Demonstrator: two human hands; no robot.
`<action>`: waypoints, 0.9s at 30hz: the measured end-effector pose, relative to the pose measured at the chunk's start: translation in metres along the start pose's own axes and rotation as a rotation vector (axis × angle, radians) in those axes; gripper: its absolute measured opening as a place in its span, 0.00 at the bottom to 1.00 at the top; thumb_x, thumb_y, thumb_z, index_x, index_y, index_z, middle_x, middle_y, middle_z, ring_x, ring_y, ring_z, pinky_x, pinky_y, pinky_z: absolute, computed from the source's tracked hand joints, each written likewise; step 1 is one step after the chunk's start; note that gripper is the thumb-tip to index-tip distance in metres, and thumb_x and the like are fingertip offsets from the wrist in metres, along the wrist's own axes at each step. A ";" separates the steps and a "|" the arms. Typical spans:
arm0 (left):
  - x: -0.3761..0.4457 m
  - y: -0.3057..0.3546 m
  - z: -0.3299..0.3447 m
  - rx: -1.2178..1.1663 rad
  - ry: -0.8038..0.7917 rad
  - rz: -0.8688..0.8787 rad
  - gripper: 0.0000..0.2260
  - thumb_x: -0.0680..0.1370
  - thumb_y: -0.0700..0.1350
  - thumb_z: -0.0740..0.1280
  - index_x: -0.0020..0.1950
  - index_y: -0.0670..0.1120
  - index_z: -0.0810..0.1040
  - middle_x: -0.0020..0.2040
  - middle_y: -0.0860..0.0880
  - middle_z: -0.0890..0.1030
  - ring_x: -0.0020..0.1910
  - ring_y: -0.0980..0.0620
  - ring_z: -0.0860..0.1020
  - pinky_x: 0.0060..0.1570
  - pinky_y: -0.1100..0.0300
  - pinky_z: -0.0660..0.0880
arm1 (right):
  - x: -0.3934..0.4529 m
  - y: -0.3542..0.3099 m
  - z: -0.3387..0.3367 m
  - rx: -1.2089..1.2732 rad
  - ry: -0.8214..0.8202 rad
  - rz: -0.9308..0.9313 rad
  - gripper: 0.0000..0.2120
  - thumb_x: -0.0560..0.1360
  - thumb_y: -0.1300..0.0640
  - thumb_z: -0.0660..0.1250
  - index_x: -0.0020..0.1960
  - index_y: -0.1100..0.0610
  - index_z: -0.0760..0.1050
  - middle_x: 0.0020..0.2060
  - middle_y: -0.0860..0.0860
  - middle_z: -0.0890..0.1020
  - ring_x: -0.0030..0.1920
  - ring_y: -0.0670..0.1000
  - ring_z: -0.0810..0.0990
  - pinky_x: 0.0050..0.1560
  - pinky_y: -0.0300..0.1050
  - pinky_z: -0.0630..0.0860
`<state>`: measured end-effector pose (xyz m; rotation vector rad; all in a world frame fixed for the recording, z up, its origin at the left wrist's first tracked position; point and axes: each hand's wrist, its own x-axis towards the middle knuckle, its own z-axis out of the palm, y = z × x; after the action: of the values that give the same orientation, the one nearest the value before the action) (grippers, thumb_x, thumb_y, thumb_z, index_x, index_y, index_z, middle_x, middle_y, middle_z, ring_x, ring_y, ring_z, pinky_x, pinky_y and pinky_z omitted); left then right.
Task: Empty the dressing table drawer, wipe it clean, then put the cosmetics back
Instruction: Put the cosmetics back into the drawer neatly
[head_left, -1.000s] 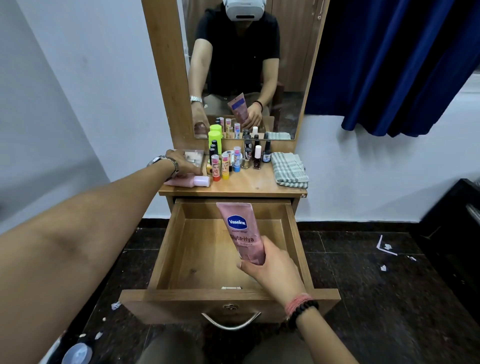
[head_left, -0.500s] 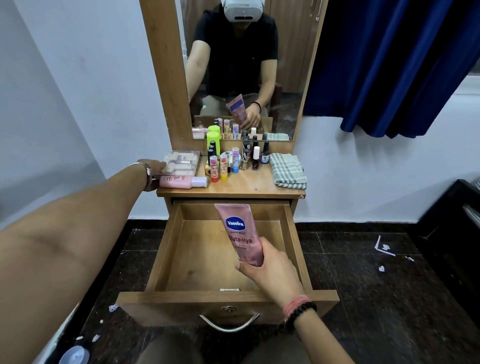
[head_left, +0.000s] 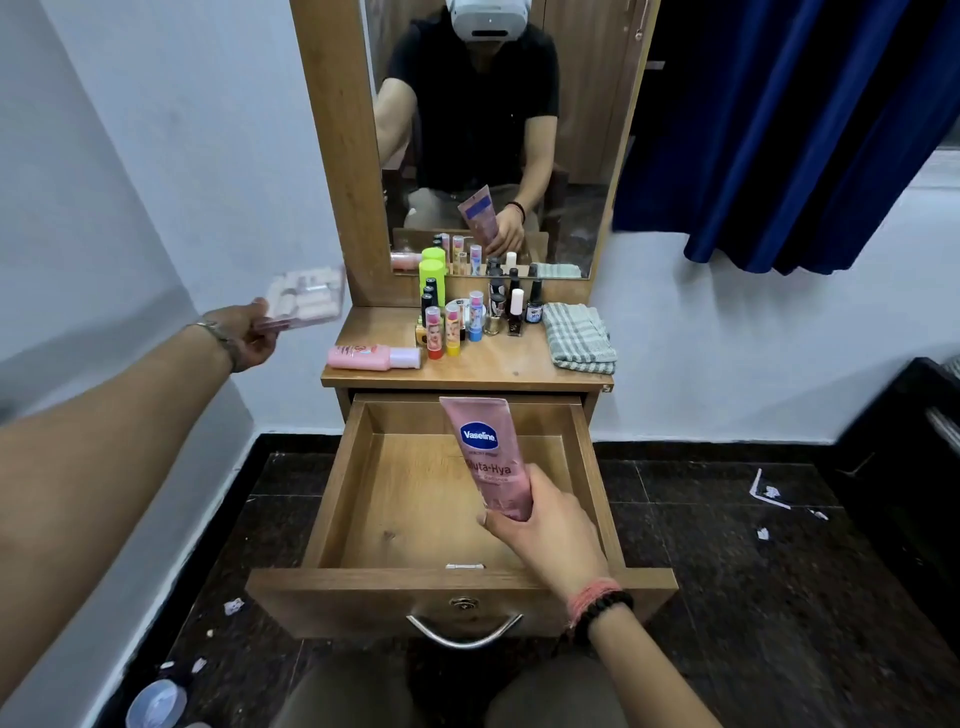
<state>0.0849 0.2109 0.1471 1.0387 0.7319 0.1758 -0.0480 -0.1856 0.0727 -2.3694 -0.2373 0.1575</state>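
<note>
I see my right hand (head_left: 540, 530) holding a pink Vaseline tube (head_left: 491, 457) by its bottom end. My fingers wrap around it. The tube stands up, tilted a little, over the open drawer (head_left: 415, 519). The drawer is pulled out and I see only bare wood inside.

My left hand (head_left: 249, 338) is out to the left of the dressing table (head_left: 467, 371), in the air. It pinches a clear plastic case (head_left: 306, 299) with small pale things inside. The case looks blurry.

On the table top lies a pink bottle (head_left: 371, 357) on its side. Behind it stand lip balm sticks (head_left: 447, 330), a green bottle (head_left: 432, 280) and nail polish bottles (head_left: 514, 312). A folded checked cloth (head_left: 579, 338) sits at the right side. The mirror (head_left: 488, 130) stands behind them all.
</note>
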 end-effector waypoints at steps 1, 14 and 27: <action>-0.006 0.007 -0.006 -0.031 -0.006 0.016 0.08 0.80 0.48 0.63 0.42 0.48 0.72 0.24 0.53 0.78 0.21 0.60 0.74 0.22 0.69 0.72 | 0.000 0.000 0.000 0.019 0.024 -0.002 0.17 0.69 0.41 0.71 0.51 0.44 0.68 0.43 0.40 0.81 0.42 0.40 0.80 0.40 0.38 0.77; -0.170 -0.041 -0.027 0.382 -0.238 0.043 0.03 0.78 0.41 0.63 0.46 0.44 0.76 0.36 0.50 0.82 0.28 0.57 0.81 0.29 0.67 0.78 | -0.021 0.010 -0.032 0.521 0.364 0.021 0.22 0.68 0.50 0.76 0.58 0.47 0.72 0.47 0.38 0.81 0.48 0.36 0.80 0.50 0.34 0.75; -0.162 -0.184 0.062 0.686 -0.285 -0.191 0.02 0.78 0.38 0.65 0.47 0.42 0.73 0.37 0.45 0.82 0.38 0.50 0.80 0.32 0.59 0.79 | -0.032 0.049 -0.051 0.455 0.386 0.104 0.21 0.68 0.48 0.75 0.58 0.50 0.73 0.48 0.42 0.82 0.48 0.41 0.81 0.53 0.44 0.78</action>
<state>-0.0348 -0.0036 0.0882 1.5924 0.6344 -0.4114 -0.0637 -0.2609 0.0770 -1.9101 0.1005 -0.1813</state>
